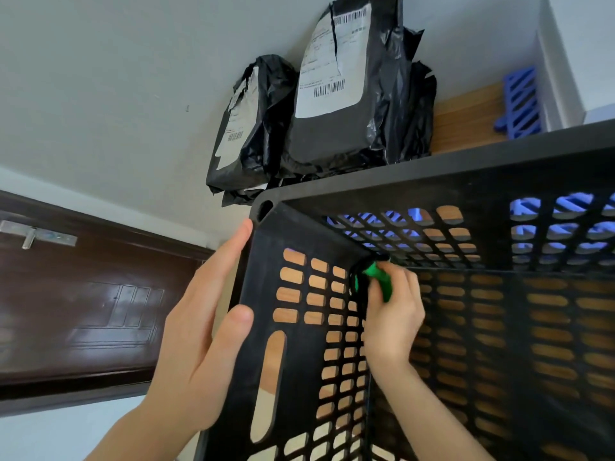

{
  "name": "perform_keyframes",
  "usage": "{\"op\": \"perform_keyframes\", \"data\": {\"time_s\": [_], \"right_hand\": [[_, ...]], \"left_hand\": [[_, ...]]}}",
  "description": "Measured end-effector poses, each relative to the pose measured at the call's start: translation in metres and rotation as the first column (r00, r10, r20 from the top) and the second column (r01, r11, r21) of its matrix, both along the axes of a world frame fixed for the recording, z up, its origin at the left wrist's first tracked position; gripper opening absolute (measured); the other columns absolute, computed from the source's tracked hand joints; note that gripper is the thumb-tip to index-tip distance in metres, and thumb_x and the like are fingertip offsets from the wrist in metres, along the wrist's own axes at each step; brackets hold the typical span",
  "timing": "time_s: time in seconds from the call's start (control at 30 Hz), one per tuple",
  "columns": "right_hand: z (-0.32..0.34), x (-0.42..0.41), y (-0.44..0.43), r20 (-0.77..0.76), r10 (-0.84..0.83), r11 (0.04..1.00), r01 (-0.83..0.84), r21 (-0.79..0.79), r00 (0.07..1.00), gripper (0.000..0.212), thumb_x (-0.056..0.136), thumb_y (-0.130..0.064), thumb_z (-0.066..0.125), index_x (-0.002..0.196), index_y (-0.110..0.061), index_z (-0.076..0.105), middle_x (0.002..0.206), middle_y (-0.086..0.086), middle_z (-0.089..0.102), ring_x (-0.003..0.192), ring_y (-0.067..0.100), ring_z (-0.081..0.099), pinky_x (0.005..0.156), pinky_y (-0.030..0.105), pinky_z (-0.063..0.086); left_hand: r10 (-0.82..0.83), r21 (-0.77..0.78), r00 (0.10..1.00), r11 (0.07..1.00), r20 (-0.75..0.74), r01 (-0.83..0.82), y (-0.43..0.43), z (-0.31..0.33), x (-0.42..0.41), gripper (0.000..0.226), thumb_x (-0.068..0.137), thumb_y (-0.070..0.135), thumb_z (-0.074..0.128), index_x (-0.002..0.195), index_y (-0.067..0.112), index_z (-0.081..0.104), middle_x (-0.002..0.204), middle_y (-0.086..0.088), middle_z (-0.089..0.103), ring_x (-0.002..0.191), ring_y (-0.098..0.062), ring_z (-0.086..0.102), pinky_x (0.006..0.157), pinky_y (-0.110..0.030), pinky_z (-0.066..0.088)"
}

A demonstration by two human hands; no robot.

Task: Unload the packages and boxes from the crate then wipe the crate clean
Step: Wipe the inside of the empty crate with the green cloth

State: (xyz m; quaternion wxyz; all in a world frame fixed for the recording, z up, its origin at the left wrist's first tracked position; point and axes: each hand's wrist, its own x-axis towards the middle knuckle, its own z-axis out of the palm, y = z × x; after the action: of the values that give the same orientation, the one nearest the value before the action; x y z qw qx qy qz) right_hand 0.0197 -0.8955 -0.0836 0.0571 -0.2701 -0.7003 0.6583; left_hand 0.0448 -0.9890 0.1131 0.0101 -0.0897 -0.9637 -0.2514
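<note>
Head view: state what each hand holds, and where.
Right hand grips a bunched green cloth, pressed into an inner corner of the crate. Left hand clasps its left wall at the rim, thumb inside, fingers outside.

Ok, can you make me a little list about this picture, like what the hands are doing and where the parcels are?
crate: black, full of holes, on a wooden table
left hand: holds the crate's side wall, thumb inside, fingers outside
right hand: inside the crate, presses a green cloth into the far corner
packages: two black bags with white labels, outside the crate, against the wall
blue rack: behind the crate, on the table
</note>
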Motion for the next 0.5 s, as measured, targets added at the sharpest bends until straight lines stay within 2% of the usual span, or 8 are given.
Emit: {"op": "perform_keyframes", "data": {"time_s": [0.07,0.13,0.2,0.3,0.33,0.4,0.43,0.5], "right_hand": [[0.024,-0.001,-0.003,-0.067,-0.026,0.999,0.023,-0.045,0.997,0.03,0.085,-0.004,0.065,0.113,-0.015,0.065,0.111,-0.007,0.057,0.103,0.001,0.052,0.095,0.03,0.05],[0.065,0.0,-0.007,-0.307,-0.036,0.997,0.015,-0.07,0.951,0.026,0.085,-0.006,0.066,0.11,-0.014,0.069,0.109,-0.005,0.058,0.101,0.001,0.054,0.094,0.022,0.048],[0.098,-0.001,-0.01,-0.516,-0.022,0.998,-0.013,-0.065,0.857,0.024,0.086,-0.006,0.066,0.109,-0.011,0.07,0.108,0.002,0.059,0.102,0.01,0.057,0.094,0.022,0.045],[0.103,-0.009,-0.011,-0.633,0.012,0.999,-0.031,-0.02,0.774,0.024,0.089,-0.002,0.065,0.112,-0.007,0.07,0.11,0.011,0.059,0.104,0.02,0.058,0.091,0.032,0.048],[0.09,-0.008,-0.011,-0.625,0.026,0.999,-0.032,0.001,0.78,0.026,0.089,0.0,0.064,0.113,-0.007,0.07,0.111,0.011,0.058,0.107,0.019,0.057,0.091,0.033,0.049],[0.052,-0.002,-0.008,-0.524,0.066,0.998,-0.043,0.056,0.849,0.03,0.086,0.002,0.063,0.114,-0.009,0.068,0.118,0.01,0.054,0.113,0.011,0.051,0.097,0.027,0.046],[0.031,0.001,-0.006,-0.424,0.079,0.996,-0.054,0.072,0.902,0.032,0.085,0.001,0.063,0.114,-0.011,0.067,0.123,0.009,0.05,0.115,0.006,0.045,0.099,0.023,0.044],[0.001,0.007,-0.004,-0.168,0.083,0.996,-0.078,0.036,0.982,0.035,0.086,-0.002,0.064,0.117,-0.016,0.064,0.13,0.004,0.044,0.119,0.002,0.038,0.103,0.026,0.043]], "left_hand": [[0.003,-0.006,1.0,1.0,-0.007,-0.003,0.0,-0.001,0.002,0.058,0.095,0.031,0.035,0.151,0.015,0.031,0.155,0.011,0.037,0.144,-0.011,0.031,0.115,-0.03,0.029],[-0.002,-0.007,1.0,1.0,-0.009,0.002,-0.003,0.001,0.005,0.058,0.095,0.03,0.036,0.15,0.013,0.031,0.155,0.009,0.036,0.145,-0.013,0.031,0.116,-0.033,0.029],[-0.014,0.004,1.0,1.0,-0.003,0.014,0.004,0.002,-0.003,0.059,0.095,0.03,0.037,0.151,0.012,0.03,0.155,0.005,0.037,0.144,-0.016,0.032,0.116,-0.037,0.029],[0.208,0.083,0.977,0.974,0.055,-0.212,0.009,0.002,-0.011,0.054,0.097,0.031,0.036,0.148,0.013,0.035,0.152,-0.006,0.041,0.14,-0.018,0.038,0.108,-0.023,0.035],[0.219,0.04,0.976,0.975,-0.017,-0.218,0.008,0.002,-0.009,0.051,0.095,0.037,0.037,0.145,0.028,0.039,0.15,0.001,0.044,0.138,-0.015,0.041,0.105,-0.018,0.037],[0.146,-0.096,0.985,0.983,-0.087,-0.155,0.0,0.0,0.0,0.049,0.089,0.044,0.037,0.137,0.054,0.039,0.144,0.023,0.045,0.136,-0.006,0.042,0.109,-0.027,0.039],[0.123,-0.073,0.992,0.989,-0.042,-0.125,0.0,0.0,0.002,0.051,0.09,0.041,0.036,0.14,0.05,0.038,0.145,0.025,0.043,0.138,-0.005,0.039,0.111,-0.032,0.037],[0.034,-0.047,0.999,0.998,-0.005,-0.034,-0.003,-0.002,0.004,0.057,0.093,0.034,0.036,0.149,0.027,0.034,0.152,0.017,0.039,0.142,-0.008,0.034,0.114,-0.031,0.032]]}}
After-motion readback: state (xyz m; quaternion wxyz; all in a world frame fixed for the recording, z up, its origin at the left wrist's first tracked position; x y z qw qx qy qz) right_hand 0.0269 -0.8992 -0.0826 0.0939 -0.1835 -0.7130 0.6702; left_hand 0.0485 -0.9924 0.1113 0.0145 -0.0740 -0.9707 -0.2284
